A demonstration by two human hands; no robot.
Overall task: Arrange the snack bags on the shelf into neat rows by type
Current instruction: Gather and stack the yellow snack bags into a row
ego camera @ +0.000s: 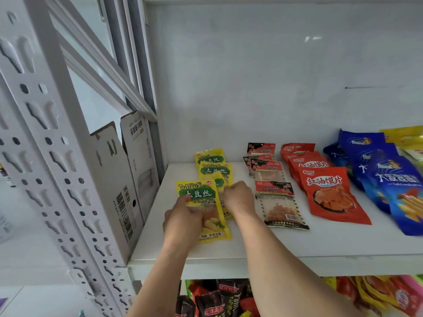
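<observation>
- left hand (183,218) grips front yellow bag (203,209), thumb on top; glossy flat plastic pouch, green label, clear window
- right hand (238,197) fingers curled, knuckles up, pinching next yellow bag (220,184) in the row
- both on white shelf (297,245), smooth, matte
- rows rightward: clear-window red-black packets (279,202), red pouches (329,193), blue bags (389,179)
- white cardboard box (128,179) upright at the left

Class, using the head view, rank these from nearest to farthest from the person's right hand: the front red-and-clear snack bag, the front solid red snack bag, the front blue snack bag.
From the right hand:
1. Front red-and-clear snack bag, just to its right.
2. Front solid red snack bag, one row further right.
3. Front blue snack bag, at the far right edge.
</observation>
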